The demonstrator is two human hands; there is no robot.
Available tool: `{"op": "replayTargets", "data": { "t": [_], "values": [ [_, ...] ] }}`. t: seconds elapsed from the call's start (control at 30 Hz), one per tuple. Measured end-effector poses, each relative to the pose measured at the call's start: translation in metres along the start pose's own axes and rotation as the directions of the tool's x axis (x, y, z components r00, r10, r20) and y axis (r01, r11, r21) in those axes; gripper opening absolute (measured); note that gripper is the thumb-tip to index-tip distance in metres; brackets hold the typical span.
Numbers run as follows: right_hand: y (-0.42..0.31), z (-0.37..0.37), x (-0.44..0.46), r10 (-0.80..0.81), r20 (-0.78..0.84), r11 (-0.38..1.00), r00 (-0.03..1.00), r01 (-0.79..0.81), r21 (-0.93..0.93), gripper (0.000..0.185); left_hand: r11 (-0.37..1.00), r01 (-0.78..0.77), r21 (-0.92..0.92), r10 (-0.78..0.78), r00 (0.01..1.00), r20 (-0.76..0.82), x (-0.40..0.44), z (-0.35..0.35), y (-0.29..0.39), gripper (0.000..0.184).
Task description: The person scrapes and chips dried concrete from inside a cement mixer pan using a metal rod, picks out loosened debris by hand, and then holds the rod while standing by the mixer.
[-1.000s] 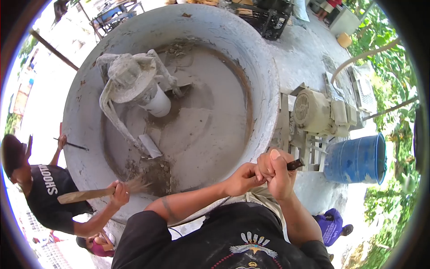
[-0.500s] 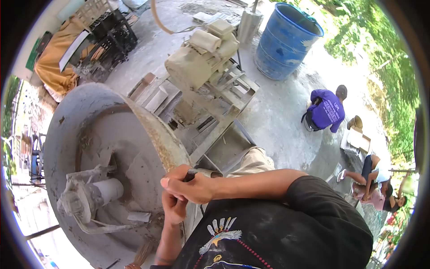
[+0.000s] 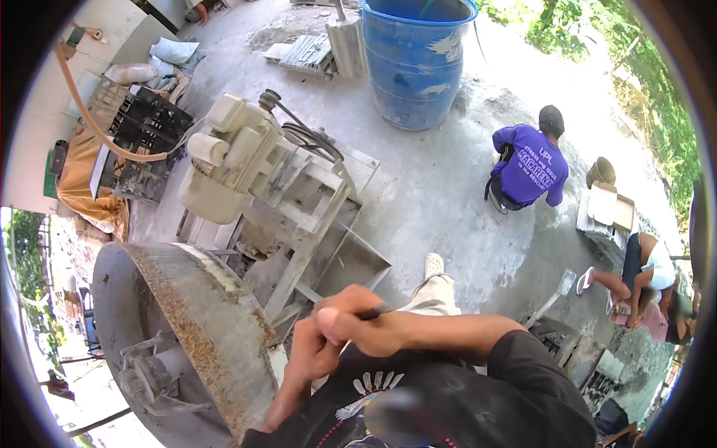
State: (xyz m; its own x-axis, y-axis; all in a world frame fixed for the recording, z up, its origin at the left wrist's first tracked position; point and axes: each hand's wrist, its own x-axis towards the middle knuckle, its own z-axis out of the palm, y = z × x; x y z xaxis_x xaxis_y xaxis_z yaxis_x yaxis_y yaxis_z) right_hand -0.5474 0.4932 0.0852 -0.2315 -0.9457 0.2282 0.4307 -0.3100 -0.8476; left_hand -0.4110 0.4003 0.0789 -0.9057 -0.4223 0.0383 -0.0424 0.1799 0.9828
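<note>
My right hand (image 3: 358, 322) is closed, its fingers curled in front of my chest. A small dark thing (image 3: 372, 312) shows at the back of this fist; its kind is unclear. Pressed against it, my left hand (image 3: 311, 349) is closed as well, and whatever lies between the fingers is hidden. Both hands are above the black shirt (image 3: 478, 388). Just left of them is the rusty rim of a big round mixing drum (image 3: 202, 328). Inside the drum sits a mixer hub with paddles (image 3: 153, 377).
A dusty motor (image 3: 228, 160) on a metal frame stands ahead. Beyond it are a blue barrel (image 3: 414, 71) and stacked blocks (image 3: 308, 54). A person in a purple shirt (image 3: 526, 168) crouches ahead right, near an open box (image 3: 609, 205). Other people sit at far right.
The view has swung to the right, so the drum and motor appear farther left. My hands stay together and closed. My foot now shows, and the crouching person appears nearer.
</note>
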Motion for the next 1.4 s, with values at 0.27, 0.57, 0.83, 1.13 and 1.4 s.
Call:
{"op": "replayTargets", "data": {
  "t": [0.27,0.57,0.83,1.13,1.4],
  "values": [
    [-0.133,-0.161,-0.106,-0.156,-0.372,0.981,0.915,0.188,0.049,0.046,0.963,0.108,0.246,-0.249,0.697,0.672,0.163,0.167,0.049,0.008],
    [-0.157,-0.309,0.031,0.032,-0.271,0.979,0.962,-0.085,-0.187,0.043,0.964,0.208,0.164,-0.261,0.847,0.463,0.33,0.164,-0.016,0.018],
    [-0.151,-0.479,0.251,0.061,-0.306,0.996,0.95,-0.078,-0.046,0.048,0.988,0.098,0.118,-0.141,0.885,0.444,0.595,0.083,-0.062,0.02],
    [-0.127,-0.57,0.56,0.083,-0.157,0.984,0.984,-0.056,0.167,0.059,0.863,0.11,0.494,-0.014,0.981,-0.193,0.737,-0.087,-0.07,0.032],
    [-0.059,-0.606,0.853,0.163,0.332,0.987,0.929,-0.156,-0.046,0.067,0.935,0.343,0.085,-0.236,0.785,-0.573,0.877,-0.251,-0.154,0.032]
  ]
}}
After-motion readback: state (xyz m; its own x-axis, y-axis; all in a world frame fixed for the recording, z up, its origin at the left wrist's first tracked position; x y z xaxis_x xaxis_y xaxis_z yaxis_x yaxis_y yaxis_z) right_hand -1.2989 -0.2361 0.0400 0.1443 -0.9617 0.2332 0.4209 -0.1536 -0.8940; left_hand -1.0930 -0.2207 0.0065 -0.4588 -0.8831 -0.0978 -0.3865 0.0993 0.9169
